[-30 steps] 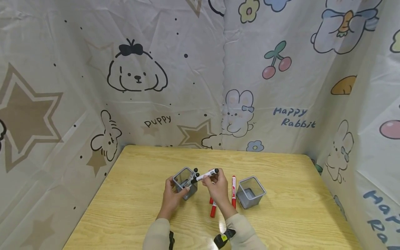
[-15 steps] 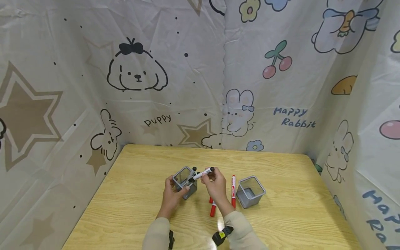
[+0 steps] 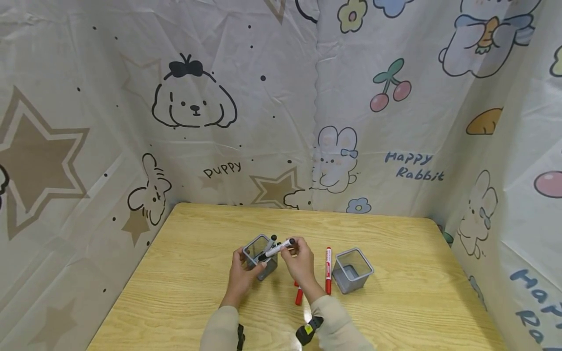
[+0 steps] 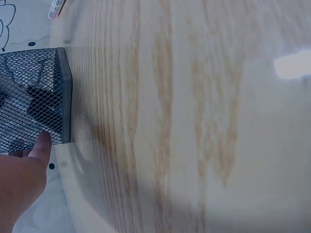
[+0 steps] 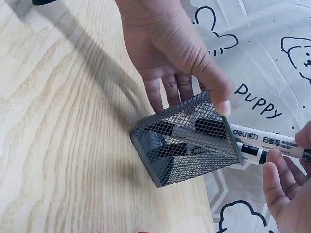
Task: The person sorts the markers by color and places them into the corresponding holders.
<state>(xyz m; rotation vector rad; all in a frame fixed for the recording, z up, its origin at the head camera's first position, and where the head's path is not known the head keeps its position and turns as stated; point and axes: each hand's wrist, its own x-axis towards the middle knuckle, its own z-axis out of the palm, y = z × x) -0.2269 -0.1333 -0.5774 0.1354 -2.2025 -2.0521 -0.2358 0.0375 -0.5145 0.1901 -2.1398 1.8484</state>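
Observation:
My left hand (image 3: 239, 282) grips a grey wire-mesh pen holder (image 5: 165, 167), thumb on one wall and fingers on another. The holder is tilted in the right wrist view. My right hand (image 3: 302, 265) pinches a white whiteboard marker (image 3: 277, 249) with black ends near its outer end. Its other end lies inside the holder's mouth. More black-and-white markers (image 3: 271, 240) are in the holder, seen through the mesh in the right wrist view. The left wrist view shows the holder's mesh side (image 4: 29, 107) and part of the left hand.
A second mesh pen holder (image 3: 350, 286) stands right of my right hand. One red-and-white marker (image 3: 328, 273) lies beside it. Another red marker (image 3: 299, 295) is partly hidden by my right forearm. A printed curtain (image 3: 272, 146) borders the wooden table (image 3: 404, 302).
My right hand has moved left and slightly down, sliding the marker's black end from above the holder's rim into its mouth. The left hand and holder have stayed put.

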